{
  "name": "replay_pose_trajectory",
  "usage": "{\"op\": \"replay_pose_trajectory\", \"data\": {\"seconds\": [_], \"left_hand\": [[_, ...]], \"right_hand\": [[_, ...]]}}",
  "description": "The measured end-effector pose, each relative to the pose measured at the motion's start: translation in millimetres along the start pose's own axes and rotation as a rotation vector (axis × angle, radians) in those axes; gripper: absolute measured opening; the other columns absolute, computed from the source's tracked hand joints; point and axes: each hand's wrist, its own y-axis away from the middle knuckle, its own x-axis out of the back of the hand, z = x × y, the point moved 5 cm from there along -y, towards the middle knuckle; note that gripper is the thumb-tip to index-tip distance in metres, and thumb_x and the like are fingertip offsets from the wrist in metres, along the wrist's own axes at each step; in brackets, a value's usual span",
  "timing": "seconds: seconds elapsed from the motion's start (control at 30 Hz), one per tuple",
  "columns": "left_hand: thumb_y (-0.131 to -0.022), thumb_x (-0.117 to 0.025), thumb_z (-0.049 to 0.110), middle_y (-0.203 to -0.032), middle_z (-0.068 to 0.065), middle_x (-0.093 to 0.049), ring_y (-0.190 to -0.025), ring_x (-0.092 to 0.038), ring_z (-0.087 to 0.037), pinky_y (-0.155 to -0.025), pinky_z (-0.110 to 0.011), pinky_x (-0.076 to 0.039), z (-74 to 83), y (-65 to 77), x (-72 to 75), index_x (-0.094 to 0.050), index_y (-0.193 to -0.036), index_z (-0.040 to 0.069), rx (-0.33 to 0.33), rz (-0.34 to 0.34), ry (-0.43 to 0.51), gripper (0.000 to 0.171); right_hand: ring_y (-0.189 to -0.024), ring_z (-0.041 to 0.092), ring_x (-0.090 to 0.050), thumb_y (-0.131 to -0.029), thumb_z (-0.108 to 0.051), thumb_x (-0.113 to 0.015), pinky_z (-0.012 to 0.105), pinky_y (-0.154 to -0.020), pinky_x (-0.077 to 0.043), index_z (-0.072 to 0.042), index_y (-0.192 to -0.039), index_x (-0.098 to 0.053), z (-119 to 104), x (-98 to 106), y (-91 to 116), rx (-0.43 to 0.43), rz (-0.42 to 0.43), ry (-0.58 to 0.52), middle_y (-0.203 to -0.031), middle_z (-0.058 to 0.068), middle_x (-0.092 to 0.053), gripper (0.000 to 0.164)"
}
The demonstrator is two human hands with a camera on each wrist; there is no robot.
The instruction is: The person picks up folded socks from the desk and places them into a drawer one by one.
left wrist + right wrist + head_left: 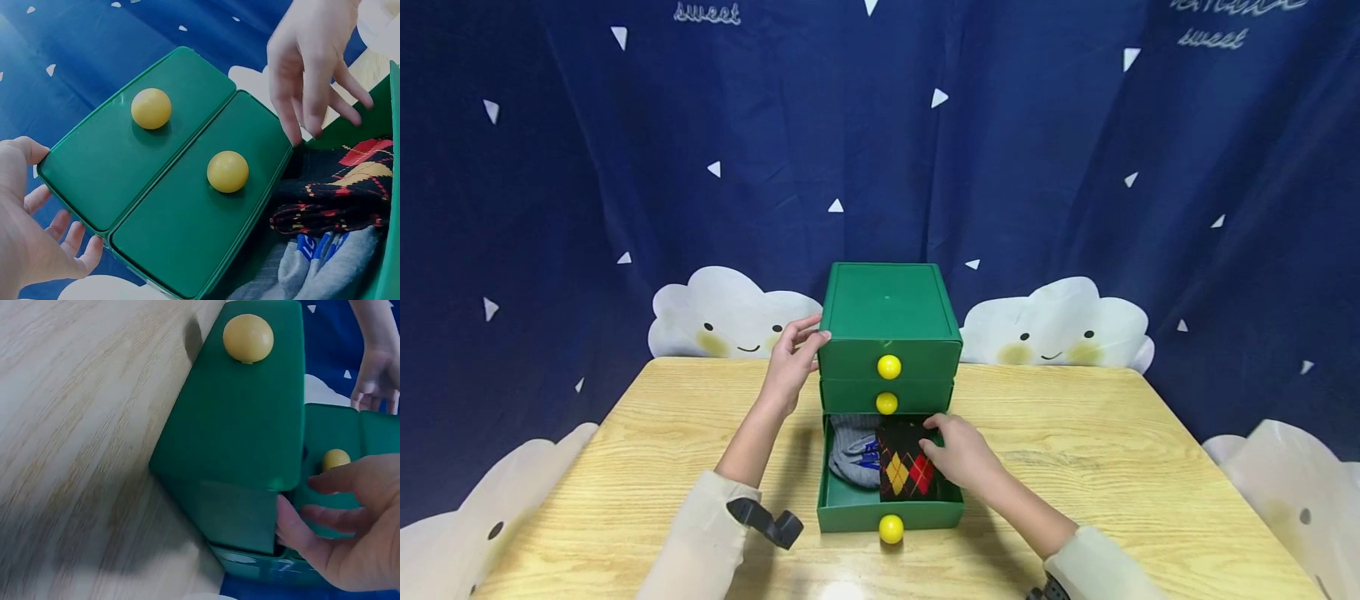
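Note:
A green cabinet of drawers (pixel 886 302) stands on the table with its bottom drawer (pixel 850 518) pulled out. Inside that drawer, grey socks (pixel 852 454) with blue lettering lie at the left. Folded black argyle socks (pixel 897 475) with red and yellow diamonds lie at the right. My left hand (pixel 790 365) rests with its fingertips against the cabinet's upper left side, fingers spread. Over the right side of the drawer, my right hand (pixel 964 452) reaches in beside the argyle socks. Its loosely bent fingers (pixel 315 94) hold nothing in the left wrist view.
Two upper drawers with yellow knobs (pixel 889 367) are closed above the pulled-out one. Another yellow knob (pixel 891 529) sits on the bottom drawer's front. The wooden table (pixel 1067 467) extends to both sides, and a dark blue curtain (pixel 880 150) hangs behind.

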Motion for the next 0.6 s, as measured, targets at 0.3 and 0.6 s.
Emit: {"op": "replay_pose_trajectory", "data": {"seconds": [0.3, 0.6], "left_hand": [[-0.092, -0.053, 0.023, -0.136, -0.013, -0.042, -0.123, -0.042, -0.027, -0.098, -0.049, -0.039, 0.7, 0.8, -0.4, -0.045, -0.135, 0.014, 0.004, 0.002, -0.005, 0.044], [-0.092, -0.052, 0.022, -0.135, -0.013, -0.043, -0.123, -0.043, -0.027, -0.097, -0.049, -0.039, -1.3, -0.8, 0.7, -0.044, -0.135, 0.014, 0.001, 0.011, -0.008, 0.044]], "right_hand": [[-0.054, 0.001, -0.041, -0.084, -0.019, -0.068, 0.018, -0.050, -0.037, -0.019, -0.083, -0.065, -21, -2, 44, 0.215, 0.052, -0.074, -0.070, -0.011, -0.055, 0.004], [-0.063, -0.001, -0.042, -0.081, -0.035, -0.071, 0.016, -0.055, -0.038, -0.018, -0.097, -0.062, -32, -43, 74, 0.369, -0.058, 0.118, -0.077, -0.010, -0.054, 0.025]]}}
